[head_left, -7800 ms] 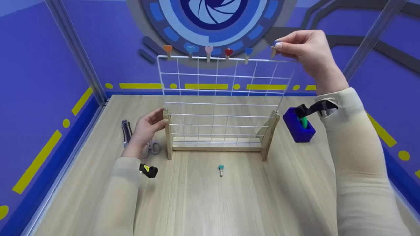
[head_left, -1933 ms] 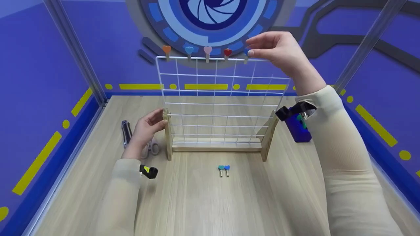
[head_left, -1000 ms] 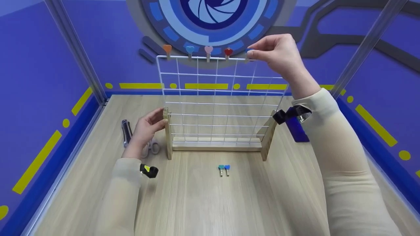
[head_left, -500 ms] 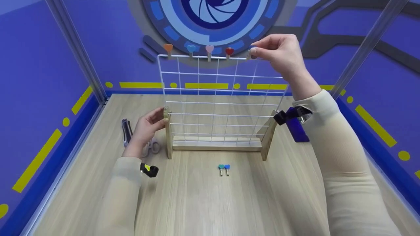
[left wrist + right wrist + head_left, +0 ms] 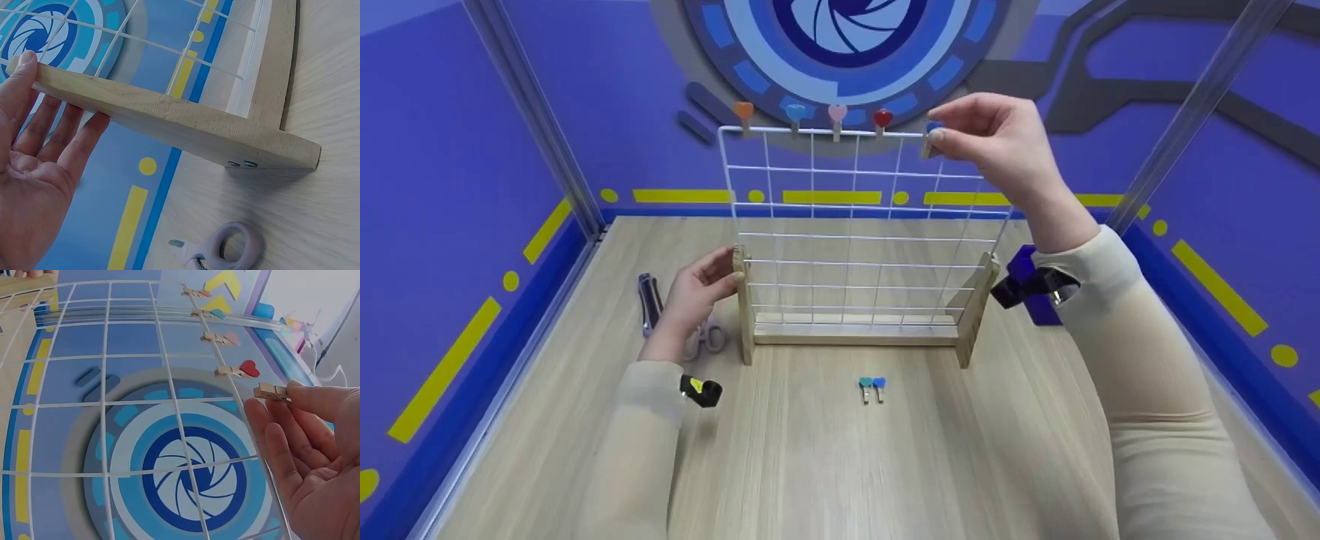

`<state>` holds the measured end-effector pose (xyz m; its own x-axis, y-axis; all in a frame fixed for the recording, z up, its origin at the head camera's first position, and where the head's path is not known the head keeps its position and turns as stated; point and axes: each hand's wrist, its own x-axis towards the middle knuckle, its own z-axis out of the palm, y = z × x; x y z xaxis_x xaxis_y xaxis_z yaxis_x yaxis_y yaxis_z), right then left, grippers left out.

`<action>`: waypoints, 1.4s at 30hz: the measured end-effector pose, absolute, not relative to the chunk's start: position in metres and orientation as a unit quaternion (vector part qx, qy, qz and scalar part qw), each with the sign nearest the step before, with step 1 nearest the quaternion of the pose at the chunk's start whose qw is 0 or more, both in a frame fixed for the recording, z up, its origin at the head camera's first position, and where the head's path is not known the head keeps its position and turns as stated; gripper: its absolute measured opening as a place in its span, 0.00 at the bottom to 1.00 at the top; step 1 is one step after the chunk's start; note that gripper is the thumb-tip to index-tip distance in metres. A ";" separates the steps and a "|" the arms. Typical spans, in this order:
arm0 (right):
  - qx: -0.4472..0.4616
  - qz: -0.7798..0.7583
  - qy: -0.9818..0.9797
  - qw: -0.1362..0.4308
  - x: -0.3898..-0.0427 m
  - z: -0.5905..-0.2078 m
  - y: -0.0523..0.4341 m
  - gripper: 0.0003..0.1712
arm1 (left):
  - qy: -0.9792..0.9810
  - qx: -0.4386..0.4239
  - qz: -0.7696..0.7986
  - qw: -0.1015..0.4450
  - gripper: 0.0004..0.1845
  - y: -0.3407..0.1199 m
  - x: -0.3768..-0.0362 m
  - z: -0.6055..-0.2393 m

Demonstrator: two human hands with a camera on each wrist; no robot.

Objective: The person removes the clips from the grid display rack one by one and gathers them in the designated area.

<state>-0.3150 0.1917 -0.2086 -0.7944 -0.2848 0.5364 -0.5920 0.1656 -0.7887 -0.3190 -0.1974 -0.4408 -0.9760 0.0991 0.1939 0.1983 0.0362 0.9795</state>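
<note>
Right hand (image 5: 1001,141) is pinching a blue-heart wooden clip (image 5: 272,391), left hand (image 5: 692,298) a wooden upright (image 5: 745,319); four clips (image 5: 883,118) are lining the white-wire grid's top edge (image 5: 813,132), two clips (image 5: 879,384) lying loose.

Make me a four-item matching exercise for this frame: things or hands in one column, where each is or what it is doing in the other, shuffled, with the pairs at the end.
1. Left hand
2. Right hand
3. Red heart clip
4. Scissors

A. Lying on the table
B. Fastened to the top wire of the grid
C. Pinching a wooden clip
D. Holding a wooden upright

Pairs: 1-D, 2-C, 3-B, 4-A
</note>
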 end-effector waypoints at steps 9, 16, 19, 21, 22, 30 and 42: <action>0.284 0.541 -0.784 0.112 -0.300 -0.233 0.193 0.15 | -0.718 -0.098 -0.689 0.021 0.30 -0.191 -0.303 -0.419; 0.270 0.526 -0.802 0.087 -0.289 -0.261 0.193 0.16 | -0.718 -0.102 -0.688 0.026 0.30 -0.192 -0.306 -0.424; 0.271 0.527 -0.802 0.077 -0.285 -0.272 0.195 0.16 | -0.715 -0.101 -0.691 0.029 0.30 -0.195 -0.311 -0.431; 0.269 0.529 -0.801 0.069 -0.283 -0.280 0.197 0.16 | -0.714 -0.099 -0.692 0.031 0.30 -0.196 -0.315 -0.436; 0.269 0.532 -0.801 0.063 -0.281 -0.284 0.198 0.16 | -0.714 -0.099 -0.692 0.032 0.31 -0.197 -0.317 -0.439; 0.238 0.541 -0.806 0.016 -0.273 -0.318 0.203 0.16 | -0.719 -0.099 -0.687 0.036 0.31 -0.198 -0.318 -0.440; 0.195 0.569 -0.797 -0.062 -0.266 -0.389 0.206 0.15 | -0.720 -0.103 -0.686 0.023 0.30 -0.195 -0.312 -0.430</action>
<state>-0.2661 0.2064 -0.3893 -0.9159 -0.3820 0.1232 -0.2408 0.2772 -0.9302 -0.3119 -0.1953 -0.4295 -0.9778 0.1161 0.1743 0.1796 0.0367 0.9831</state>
